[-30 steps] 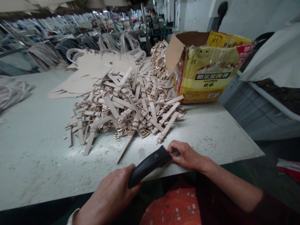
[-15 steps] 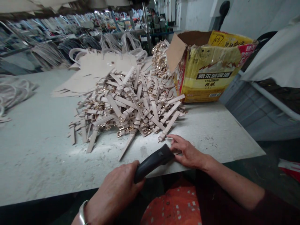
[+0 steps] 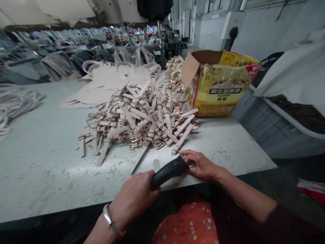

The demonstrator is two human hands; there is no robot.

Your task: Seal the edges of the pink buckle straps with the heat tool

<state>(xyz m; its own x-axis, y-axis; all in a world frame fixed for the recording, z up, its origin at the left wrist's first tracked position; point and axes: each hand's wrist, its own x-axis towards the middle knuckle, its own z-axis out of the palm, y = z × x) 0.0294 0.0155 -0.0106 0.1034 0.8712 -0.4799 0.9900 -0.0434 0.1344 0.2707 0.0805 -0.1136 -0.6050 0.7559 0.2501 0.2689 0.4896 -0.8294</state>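
My left hand (image 3: 139,189), with a silver bangle at the wrist, is wrapped round the near end of a black, slightly curved hand-held tool (image 3: 169,172). The tool slants up to the right over the table's front edge. At its far end is my right hand (image 3: 199,164), fingers bent, thumb and fingertips drawn together close against the tool. What they pinch, if anything, is hidden behind the tool's end. Just beyond lies a large heap of beige straps with gold buckles (image 3: 142,115). One buckled strap (image 3: 182,139) points down close to my right fingertips.
A yellow cardboard box (image 3: 215,91) stands open at the back right, beside more gold-buckled pieces (image 3: 175,73). Flat beige panels (image 3: 109,79) lie behind the heap. Looped beige cords (image 3: 19,103) are at the left. A grey bin (image 3: 266,132) adjoins the table's right side.
The camera view has tilted up slightly, so the scene sits lower in the picture. Both hands keep their places at the black tool, which lies slightly flatter and further right.
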